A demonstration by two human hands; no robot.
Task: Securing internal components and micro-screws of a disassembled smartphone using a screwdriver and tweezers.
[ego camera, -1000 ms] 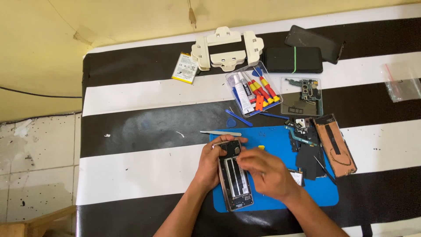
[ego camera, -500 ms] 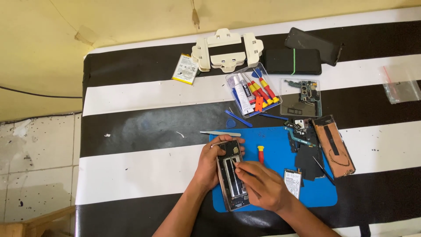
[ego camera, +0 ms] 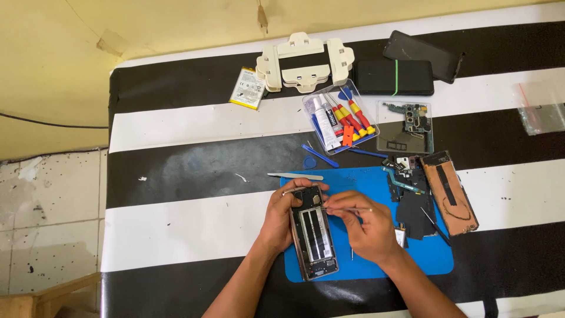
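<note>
Steadying the opened phone (ego camera: 313, 233) on the blue mat (ego camera: 432, 256), left hand (ego camera: 281, 217) grips its left edge. Right hand (ego camera: 364, 228) pinches thin tweezers (ego camera: 348, 206) at the phone's far end, likely for precision.

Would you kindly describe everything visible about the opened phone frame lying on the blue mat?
The opened phone frame lies flat on the blue mat, long axis running away from the person, its back cover off. Its rim looks metallic; inside are dark parts and two pale vertical strips. The left hand grips its left edge near the top, while the right hand works at its upper right with a thin tool.
</note>
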